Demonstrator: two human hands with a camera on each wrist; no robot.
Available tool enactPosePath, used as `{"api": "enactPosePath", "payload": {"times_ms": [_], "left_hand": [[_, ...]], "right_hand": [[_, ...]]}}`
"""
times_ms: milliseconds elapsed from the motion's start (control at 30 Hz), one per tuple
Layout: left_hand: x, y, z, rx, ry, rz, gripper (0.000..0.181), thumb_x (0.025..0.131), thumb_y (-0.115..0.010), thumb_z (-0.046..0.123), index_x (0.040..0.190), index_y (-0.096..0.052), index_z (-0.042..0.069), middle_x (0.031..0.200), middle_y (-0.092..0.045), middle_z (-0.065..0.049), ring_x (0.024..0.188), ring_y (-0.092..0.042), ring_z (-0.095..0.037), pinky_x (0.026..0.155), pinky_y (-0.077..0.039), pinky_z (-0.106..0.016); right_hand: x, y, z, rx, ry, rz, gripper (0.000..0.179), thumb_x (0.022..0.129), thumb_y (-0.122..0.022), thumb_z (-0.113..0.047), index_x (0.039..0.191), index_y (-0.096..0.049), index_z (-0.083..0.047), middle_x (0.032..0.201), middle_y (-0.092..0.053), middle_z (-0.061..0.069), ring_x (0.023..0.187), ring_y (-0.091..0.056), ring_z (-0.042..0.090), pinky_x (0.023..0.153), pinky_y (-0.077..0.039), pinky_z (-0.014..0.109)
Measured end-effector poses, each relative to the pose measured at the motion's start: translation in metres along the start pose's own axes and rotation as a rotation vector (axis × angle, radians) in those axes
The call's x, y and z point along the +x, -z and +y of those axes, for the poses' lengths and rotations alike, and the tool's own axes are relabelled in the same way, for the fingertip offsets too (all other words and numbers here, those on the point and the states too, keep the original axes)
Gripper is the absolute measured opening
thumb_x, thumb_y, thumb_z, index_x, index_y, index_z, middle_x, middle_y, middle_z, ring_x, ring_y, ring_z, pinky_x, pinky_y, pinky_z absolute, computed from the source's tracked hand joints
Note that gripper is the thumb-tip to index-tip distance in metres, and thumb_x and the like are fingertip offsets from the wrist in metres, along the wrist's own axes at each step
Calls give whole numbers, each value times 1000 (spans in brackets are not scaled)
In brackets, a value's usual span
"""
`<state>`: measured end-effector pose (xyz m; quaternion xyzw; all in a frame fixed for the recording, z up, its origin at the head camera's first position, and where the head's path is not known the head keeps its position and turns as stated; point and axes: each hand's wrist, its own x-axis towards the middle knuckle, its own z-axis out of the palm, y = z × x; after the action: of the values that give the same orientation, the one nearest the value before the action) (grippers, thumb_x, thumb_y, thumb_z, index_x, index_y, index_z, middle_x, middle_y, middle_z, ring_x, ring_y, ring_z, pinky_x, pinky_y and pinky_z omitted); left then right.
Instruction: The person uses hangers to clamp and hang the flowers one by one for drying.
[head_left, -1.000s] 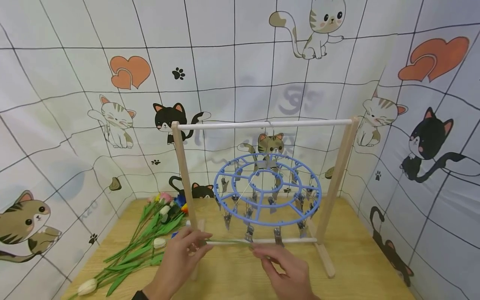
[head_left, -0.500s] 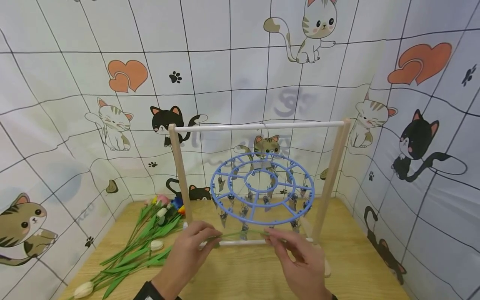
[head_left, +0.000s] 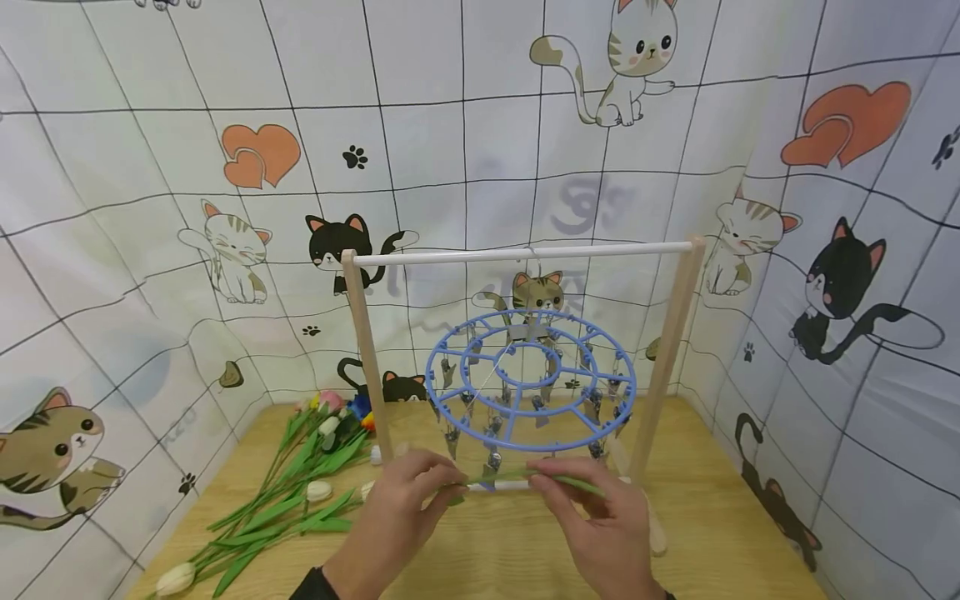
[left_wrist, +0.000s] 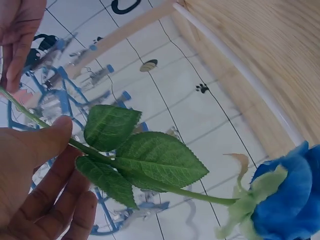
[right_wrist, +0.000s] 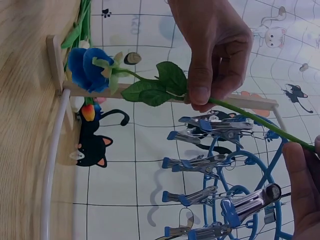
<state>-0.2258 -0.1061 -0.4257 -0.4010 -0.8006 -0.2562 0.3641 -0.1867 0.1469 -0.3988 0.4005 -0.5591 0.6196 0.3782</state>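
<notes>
Rose bloom (left_wrist: 287, 195) cropped, left wrist view

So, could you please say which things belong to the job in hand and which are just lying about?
In use: blue flower, left hand, right hand; probably clip hanger, rack.

Apparently lying about: loose flowers on the table.

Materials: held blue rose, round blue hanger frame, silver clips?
Blue green-leaved rose: probably fabric, matte; even blue without gloss.
Round blue ringed frame: likely moulded plastic, satin; uniform colour.
Silver spring clips: apparently metal, polished; bright highlights. Blue tips may be plastic.
</notes>
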Motion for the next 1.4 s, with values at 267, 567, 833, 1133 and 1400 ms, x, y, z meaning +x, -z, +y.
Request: {"api": "enactPosePath", "payload": {"times_ms": [267, 567, 833, 1133, 1400], "left_hand": [[13, -10, 10, -186, 157, -29, 32, 90, -79, 23, 119, -67, 26, 112, -64, 13, 94, -65, -8, 77, -57, -28], [36, -17, 14, -297, 243, -113, 23, 94, -72, 32, 114, -68, 21, 106, -69, 9, 94, -67, -7, 80, -57, -27], [42, -18, 16, -378, 284, -109, 22, 91, -75, 35, 104, -70, 18, 96, -69, 9, 88, -66, -7, 75, -58, -26], [47, -15, 16, -469, 318, -118, 20, 92, -74, 28, 110, -70, 20, 103, -69, 7, 88, -67, -7, 76, -57, -24], [51, -10, 23, -539, 455, -39, 22, 87, -77, 4, 103, -69, 16, 96, -69, 4, 84, -69, -15, 81, -58, -32]], "right_hand": [[0, 7, -2, 33, -24, 33, 33, 76, -60, 35, 104, -63, 18, 97, -66, 33, 82, -72, 34, 72, -59, 38], [2, 15, -5, 9, -19, 8, 34, 76, -58, 36, 105, -62, 19, 97, -66, 34, 80, -71, 35, 71, -59, 36], [4, 19, -3, 9, -14, -23, 36, 74, -58, 38, 104, -62, 19, 98, -65, 34, 83, -71, 35, 71, -59, 35], [3, 25, -7, -30, -92, -2, 34, 77, -58, 36, 104, -63, 17, 99, -66, 33, 83, -71, 33, 72, -59, 33], [1, 34, -7, -70, -172, 49, 28, 83, -57, 32, 104, -64, 15, 100, -65, 33, 85, -71, 31, 78, -58, 33]]}}
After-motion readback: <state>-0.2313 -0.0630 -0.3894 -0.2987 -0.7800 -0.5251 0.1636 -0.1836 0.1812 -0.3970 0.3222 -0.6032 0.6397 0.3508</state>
